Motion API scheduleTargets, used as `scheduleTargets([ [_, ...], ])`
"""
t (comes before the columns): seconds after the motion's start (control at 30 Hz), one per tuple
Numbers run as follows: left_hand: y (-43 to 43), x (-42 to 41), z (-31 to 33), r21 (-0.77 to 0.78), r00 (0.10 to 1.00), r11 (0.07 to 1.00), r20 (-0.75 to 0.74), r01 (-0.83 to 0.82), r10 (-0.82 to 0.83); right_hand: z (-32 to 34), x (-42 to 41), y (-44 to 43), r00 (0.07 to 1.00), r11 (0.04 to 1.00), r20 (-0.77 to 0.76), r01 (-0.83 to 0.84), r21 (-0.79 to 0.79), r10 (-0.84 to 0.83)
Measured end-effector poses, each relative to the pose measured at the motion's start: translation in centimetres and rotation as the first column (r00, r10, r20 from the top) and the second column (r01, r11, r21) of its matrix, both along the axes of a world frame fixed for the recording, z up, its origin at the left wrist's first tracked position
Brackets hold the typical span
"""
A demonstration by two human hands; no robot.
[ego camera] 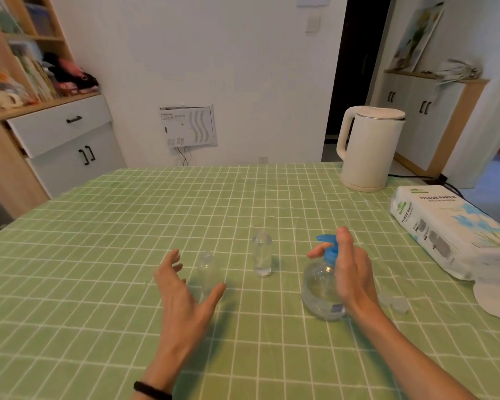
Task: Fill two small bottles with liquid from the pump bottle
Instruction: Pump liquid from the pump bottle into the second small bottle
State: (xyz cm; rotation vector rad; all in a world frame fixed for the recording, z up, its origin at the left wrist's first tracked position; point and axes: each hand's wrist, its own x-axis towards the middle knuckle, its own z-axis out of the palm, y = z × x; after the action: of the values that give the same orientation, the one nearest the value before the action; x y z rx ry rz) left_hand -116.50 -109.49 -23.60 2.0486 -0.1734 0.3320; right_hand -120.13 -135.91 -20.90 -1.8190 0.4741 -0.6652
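A home: checked tablecloth [127,226], kettle [370,148], bookshelf [20,53], cupboards [416,116], tissue pack [445,226].

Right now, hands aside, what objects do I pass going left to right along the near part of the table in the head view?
First small bottle → second small bottle → pump bottle → two loose caps → tissue paper pack.

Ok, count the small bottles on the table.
2: the near small bottle beside the left hand, the far small bottle left of the pump bottle. None seem hidden.
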Motion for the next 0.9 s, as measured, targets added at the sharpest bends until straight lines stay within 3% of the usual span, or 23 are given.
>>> scheduleTargets([
  [0.1,0.2,0.6,-0.2,-0.057,0.993,0.996,-0.093,0.072,-0.078,0.3,-0.1,0.1,1.0,1.0,-0.016,-0.001,0.017,0.001],
  [0.23,0.2,0.8,-0.3,-0.095,0.989,0.991,-0.106,0.097,-0.107,0.5,-0.3,0.2,1.0,1.0,-0.029,-0.006,0.026,0.007],
  [0.5,-1.4,-0.4,1.3,-0.054,0.972,0.971,0.044,0.235,-0.233,0.6,-1.2,0.4,0.999,0.999,-0.036,-0.04,0.015,0.041],
  [0.63,-3.4,-0.6,2.8,-0.02,0.939,0.944,0.11,0.33,-0.326,2.2,-1.4,-0.2,0.987,0.989,-0.099,-0.12,0.091,0.129],
  [0.73,-4.9,-0.5,3.9,0.021,0.917,0.928,0.148,0.373,-0.371,4.9,-0.4,-1.3,0.991,0.987,-0.085,-0.095,0.127,0.106],
  [0.9,-6.3,-0.2,4.7,0.071,0.898,0.914,0.169,0.4,-0.406,8.9,2.1,-1.5,0.958,0.982,-0.254,-0.162,-0.092,0.134],
])
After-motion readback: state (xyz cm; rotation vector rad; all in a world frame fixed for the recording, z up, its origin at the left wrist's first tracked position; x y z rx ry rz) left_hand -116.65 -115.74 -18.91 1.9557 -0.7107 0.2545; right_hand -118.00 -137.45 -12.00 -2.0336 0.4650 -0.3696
